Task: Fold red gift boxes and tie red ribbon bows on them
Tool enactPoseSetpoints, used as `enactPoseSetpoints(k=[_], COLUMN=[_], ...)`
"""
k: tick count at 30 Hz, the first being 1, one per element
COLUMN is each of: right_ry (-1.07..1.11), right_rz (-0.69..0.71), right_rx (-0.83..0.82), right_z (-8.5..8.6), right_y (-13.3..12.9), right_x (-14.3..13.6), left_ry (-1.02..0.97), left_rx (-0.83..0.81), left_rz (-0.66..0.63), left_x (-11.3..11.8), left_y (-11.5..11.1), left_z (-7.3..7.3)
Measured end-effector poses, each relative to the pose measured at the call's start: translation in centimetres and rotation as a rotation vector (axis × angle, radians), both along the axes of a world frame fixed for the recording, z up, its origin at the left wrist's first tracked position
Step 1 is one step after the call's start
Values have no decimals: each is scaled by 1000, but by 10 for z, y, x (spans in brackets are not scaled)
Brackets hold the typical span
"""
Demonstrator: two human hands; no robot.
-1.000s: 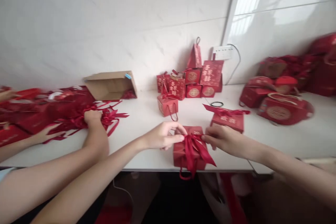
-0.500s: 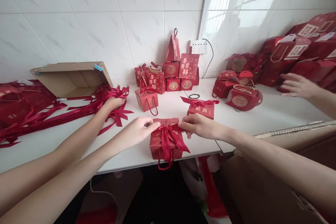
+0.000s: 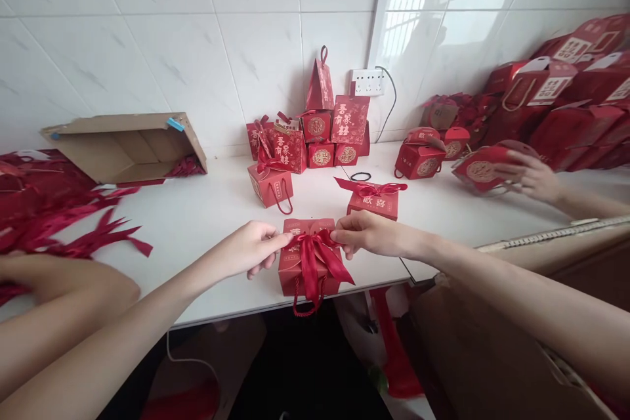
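A red gift box (image 3: 290, 270) with a twisted cord handle stands at the table's front edge. Across its top lies a red satin ribbon (image 3: 311, 262) tied in a bow, its tails hanging down the front. My left hand (image 3: 263, 246) pinches the bow's left loop between thumb and forefinger. On the other side, my right hand (image 3: 361, 234) pinches the right loop. Just behind my right hand sits another red box (image 3: 375, 202) with a ribbon bow. A smaller red box (image 3: 272, 185) with a cord handle is farther back on the left.
Red boxes (image 3: 319, 154) are stacked by the wall under a power strip (image 3: 367, 83). An open carton (image 3: 132, 151) and loose ribbons (image 3: 113, 231) lie left, beside a co-worker's arm (image 3: 69, 295). At right, another person's hand (image 3: 531, 177) holds a red box (image 3: 480, 170) near piled boxes (image 3: 541, 85).
My hands keep hold of the bow, almost unmoved. The co-worker's arm at left has drawn back with the ribbon bundle. At right, another hand has taken hold of a box and tilted it.
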State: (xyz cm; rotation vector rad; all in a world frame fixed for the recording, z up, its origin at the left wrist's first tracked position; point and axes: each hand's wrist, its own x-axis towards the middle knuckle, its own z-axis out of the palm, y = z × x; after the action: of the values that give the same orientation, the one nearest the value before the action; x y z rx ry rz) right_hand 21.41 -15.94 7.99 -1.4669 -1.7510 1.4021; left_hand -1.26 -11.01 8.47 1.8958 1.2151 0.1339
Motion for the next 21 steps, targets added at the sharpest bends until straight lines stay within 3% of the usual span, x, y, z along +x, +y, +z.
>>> enactPoseSetpoints(k=[9,21], right_ry=[60,107], right_rz=[2,17], right_rx=[-72,-84], right_z=[-1,-6], right_y=[2,5], right_x=[1,3], left_ry=[-131,98], left_rx=[22,45], left_rz=[51,-19], left_x=[-3,0], left_y=[-1,7], left_z=[-5,-2])
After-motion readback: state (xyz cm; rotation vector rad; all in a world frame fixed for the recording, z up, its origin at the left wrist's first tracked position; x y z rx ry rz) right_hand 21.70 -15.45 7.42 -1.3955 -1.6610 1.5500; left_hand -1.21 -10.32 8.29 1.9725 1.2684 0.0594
